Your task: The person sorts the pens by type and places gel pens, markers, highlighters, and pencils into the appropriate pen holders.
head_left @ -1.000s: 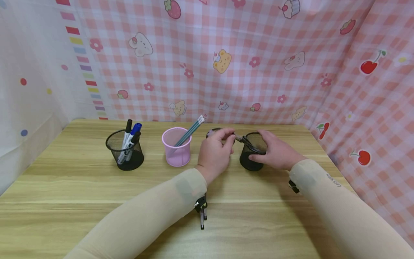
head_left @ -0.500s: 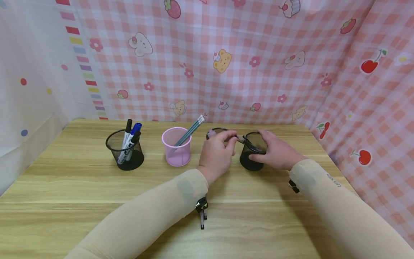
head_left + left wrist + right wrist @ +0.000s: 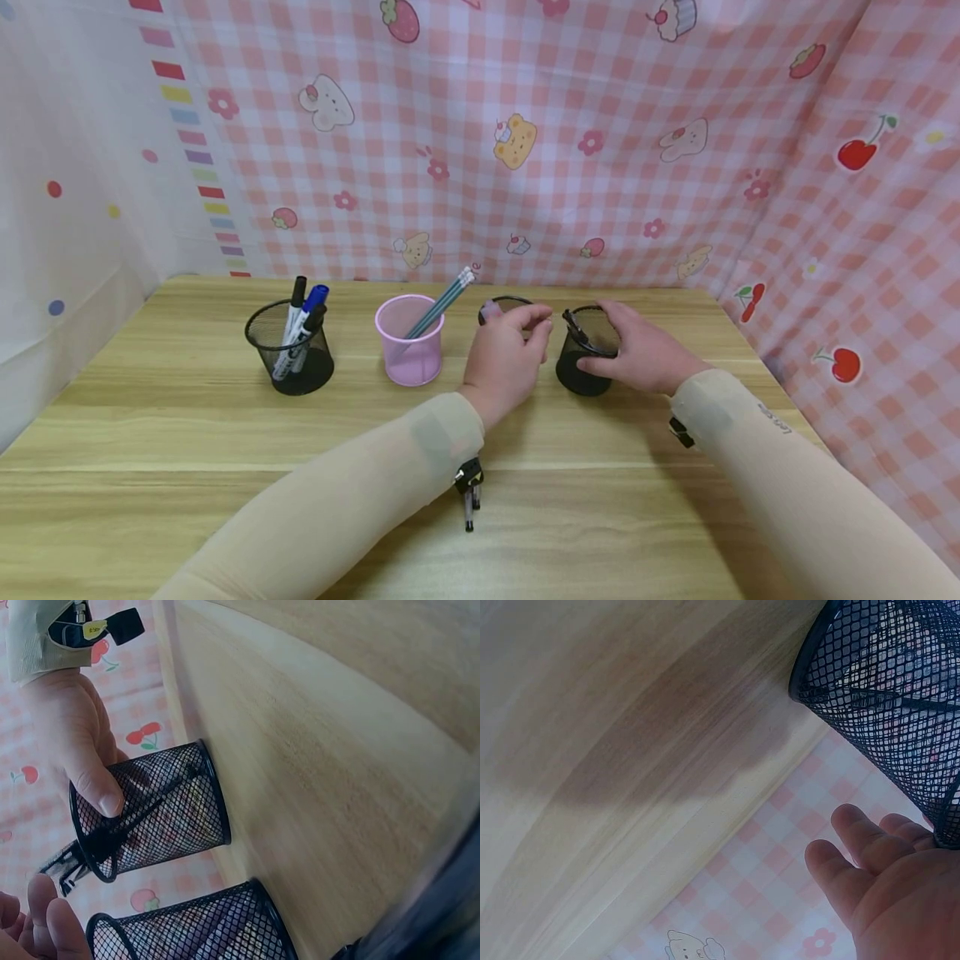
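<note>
My right hand (image 3: 648,350) holds the rightmost black mesh pen holder (image 3: 583,379) by its rim, with the thumb across the front. Other fingers of that hand extend past the mesh in the right wrist view. A black pen (image 3: 71,859) leans inside, its clip end sticking out over the rim. Just left of it is my left hand (image 3: 504,358), thumb and forefinger slightly apart with nothing between them; its fingertips (image 3: 45,900) are close to the pen's end. Behind this hand stands another black mesh holder (image 3: 202,930), mostly hidden in the head view, with a pale purple item (image 3: 491,309) at its rim.
A pink holder (image 3: 414,367) bears grey-green pencils (image 3: 442,304). Further left, a black mesh holder (image 3: 258,340) contains several markers (image 3: 302,329). Pens (image 3: 469,508) lie on the wooden table (image 3: 585,517) beneath my left wrist. Patterned cloth (image 3: 450,108) hangs behind.
The left thumb and forefinger have parted and let go of the pen, which has tipped up against the rim of the right holder. The right hand has stayed put.
</note>
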{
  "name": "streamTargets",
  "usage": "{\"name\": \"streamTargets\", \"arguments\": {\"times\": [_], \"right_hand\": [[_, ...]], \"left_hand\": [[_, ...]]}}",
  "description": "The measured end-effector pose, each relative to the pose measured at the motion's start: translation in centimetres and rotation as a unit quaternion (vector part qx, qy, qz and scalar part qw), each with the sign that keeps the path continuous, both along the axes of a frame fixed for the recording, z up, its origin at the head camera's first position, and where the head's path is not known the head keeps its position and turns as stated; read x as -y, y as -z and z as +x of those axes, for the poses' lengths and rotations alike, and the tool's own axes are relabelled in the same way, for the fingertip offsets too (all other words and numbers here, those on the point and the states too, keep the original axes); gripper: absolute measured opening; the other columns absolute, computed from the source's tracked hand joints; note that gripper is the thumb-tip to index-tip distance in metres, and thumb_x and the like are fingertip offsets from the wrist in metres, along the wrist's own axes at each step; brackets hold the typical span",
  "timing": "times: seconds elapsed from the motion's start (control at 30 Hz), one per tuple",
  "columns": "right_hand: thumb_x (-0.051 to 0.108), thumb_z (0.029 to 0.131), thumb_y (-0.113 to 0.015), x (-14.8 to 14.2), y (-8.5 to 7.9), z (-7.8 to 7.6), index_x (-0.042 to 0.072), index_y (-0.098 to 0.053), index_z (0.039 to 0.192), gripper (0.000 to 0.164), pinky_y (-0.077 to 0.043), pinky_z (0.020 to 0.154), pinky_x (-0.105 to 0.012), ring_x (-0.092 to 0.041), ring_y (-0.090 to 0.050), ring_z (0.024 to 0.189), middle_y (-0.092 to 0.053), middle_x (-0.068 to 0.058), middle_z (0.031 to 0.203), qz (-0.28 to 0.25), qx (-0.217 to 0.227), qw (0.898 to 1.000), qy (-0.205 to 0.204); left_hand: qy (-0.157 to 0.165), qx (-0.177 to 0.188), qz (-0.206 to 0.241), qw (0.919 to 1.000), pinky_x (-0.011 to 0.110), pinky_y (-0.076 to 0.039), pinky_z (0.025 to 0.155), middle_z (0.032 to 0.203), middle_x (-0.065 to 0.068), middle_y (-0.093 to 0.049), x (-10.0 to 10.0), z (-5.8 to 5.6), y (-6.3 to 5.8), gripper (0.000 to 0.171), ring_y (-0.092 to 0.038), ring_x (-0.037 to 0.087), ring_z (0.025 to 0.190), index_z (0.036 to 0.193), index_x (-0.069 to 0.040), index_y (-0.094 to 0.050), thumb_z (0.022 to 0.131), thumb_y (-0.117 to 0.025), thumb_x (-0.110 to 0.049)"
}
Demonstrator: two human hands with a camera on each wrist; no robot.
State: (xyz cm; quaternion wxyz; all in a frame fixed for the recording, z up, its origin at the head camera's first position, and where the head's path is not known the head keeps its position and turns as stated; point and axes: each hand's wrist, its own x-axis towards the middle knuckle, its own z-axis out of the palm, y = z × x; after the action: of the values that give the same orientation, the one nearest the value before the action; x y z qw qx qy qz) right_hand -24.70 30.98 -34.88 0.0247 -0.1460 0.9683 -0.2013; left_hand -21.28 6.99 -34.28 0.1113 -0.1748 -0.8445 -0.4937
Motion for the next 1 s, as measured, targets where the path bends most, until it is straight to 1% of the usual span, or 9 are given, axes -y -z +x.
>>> {"name": "streamTargets", "arguments": {"times": [0.07,0.17,0.27,0.37,0.5,0.7,0.8,0.9,1.0], "right_hand": [[0.052,0.092,-0.078,0.0,0.1,0.0,0.014,-0.029,0.164,0.095,-0.042,0.115,-0.064,-0.04,-0.048,0.143,-0.04,-0.017,0.162,0.002,0.001,1.0,0.003],[0.053,0.092,-0.077,-0.1,0.1,0.0,0.012,-0.025,0.166,0.099,-0.039,0.118,-0.065,-0.04,-0.043,0.148,-0.035,-0.018,0.167,0.007,0.006,1.0,0.009],[0.054,0.092,-0.077,-0.1,0.2,-0.1,0.012,-0.023,0.167,0.101,-0.038,0.119,-0.065,-0.041,-0.041,0.149,-0.033,-0.018,0.168,0.009,0.01,1.0,0.011],[0.055,0.092,-0.076,-0.2,0.1,-0.1,0.013,-0.022,0.167,0.102,-0.038,0.118,-0.066,-0.041,-0.041,0.149,-0.033,-0.018,0.168,0.011,0.013,1.0,0.012],[0.056,0.092,-0.076,-0.2,0.0,-0.1,0.012,-0.021,0.167,0.103,-0.038,0.119,-0.066,-0.041,-0.04,0.15,-0.032,-0.018,0.168,0.013,0.016,1.0,0.013],[0.057,0.091,-0.075,-0.1,0.1,0.0,0.009,-0.018,0.168,0.107,-0.035,0.121,-0.066,-0.044,-0.036,0.154,-0.027,-0.02,0.171,0.021,0.017,0.999,0.019],[0.057,0.091,-0.075,-0.1,0.1,0.0,0.009,-0.017,0.168,0.108,-0.033,0.122,-0.066,-0.044,-0.033,0.155,-0.025,-0.021,0.172,0.026,0.017,0.999,0.018],[0.057,0.092,-0.075,-0.1,0.0,0.1,0.009,-0.015,0.169,0.109,-0.032,0.123,-0.066,-0.045,-0.031,0.156,-0.023,-0.021,0.173,0.029,0.021,0.999,0.02],[0.058,0.092,-0.074,-0.1,0.0,0.1,0.008,-0.014,0.169,0.11,-0.03,0.123,-0.066,-0.045,-0.029,0.157,-0.021,-0.022,0.174,0.031,0.025,0.999,0.02]], "left_hand": [[0.001,0.003,0.0,1.0,0.021,-0.05,0.061,0.115,0.002,-0.079,0.1,0.0,0.1,0.03,-0.067,0.003,0.069,0.132,-0.012,-0.072,0.109,-0.06,-0.026],[0.003,0.011,-0.003,0.9999,0.021,-0.053,0.064,0.121,0.001,-0.078,0.2,-0.1,0.2,0.03,-0.068,0.003,0.071,0.133,-0.013,-0.072,0.109,-0.059,-0.028],[0.007,0.016,-0.007,0.9998,0.024,-0.056,0.069,0.124,0.001,-0.077,0.4,0.1,0.1,0.03,-0.069,0.003,0.074,0.133,-0.015,-0.071,0.108,-0.06,-0.029],[0.016,0.01,-0.019,0.9997,0.031,-0.06,0.085,0.126,0.001,-0.077,0.8,0.2,0.1,0.031,-0.075,0.01,0.093,0.132,-0.015,-0.072,0.107,-0.061,-0.03],[0.033,0.004,-0.044,0.9985,0.038,-0.057,0.101,0.126,-0.001,-0.077,1.5,0.5,0.1,0.032,-0.072,0.016,0.116,0.133,-0.016,-0.071,0.106,-0.062,-0.032],[0.051,0.023,-0.1,0.9934,0.038,-0.057,0.102,0.128,-0.003,-0.075,3.2,0.6,0.1,0.038,-0.07,0.015,0.116,0.14,-0.018,-0.065,0.106,-0.063,-0.035],[0.053,0.036,-0.131,0.9893,0.038,-0.057,0.098,0.123,-0.002,-0.075,4.3,0.5,-0.1,0.038,-0.07,0.015,0.112,0.141,-0.018,-0.064,0.106,-0.065,-0.032],[0.053,0.052,-0.174,0.9819,0.035,-0.059,0.09,0.117,-0.002,-0.076,5.4,0.5,-0.2,0.037,-0.07,0.014,0.102,0.139,-0.017,-0.065,0.104,-0.067,-0.032],[0.054,0.067,-0.224,0.9707,0.032,-0.059,0.082,0.113,-0.002,-0.076,6.5,0.5,-0.2,0.04,-0.069,0.012,0.092,0.138,-0.014,-0.066,0.103,-0.069,-0.032]]}}
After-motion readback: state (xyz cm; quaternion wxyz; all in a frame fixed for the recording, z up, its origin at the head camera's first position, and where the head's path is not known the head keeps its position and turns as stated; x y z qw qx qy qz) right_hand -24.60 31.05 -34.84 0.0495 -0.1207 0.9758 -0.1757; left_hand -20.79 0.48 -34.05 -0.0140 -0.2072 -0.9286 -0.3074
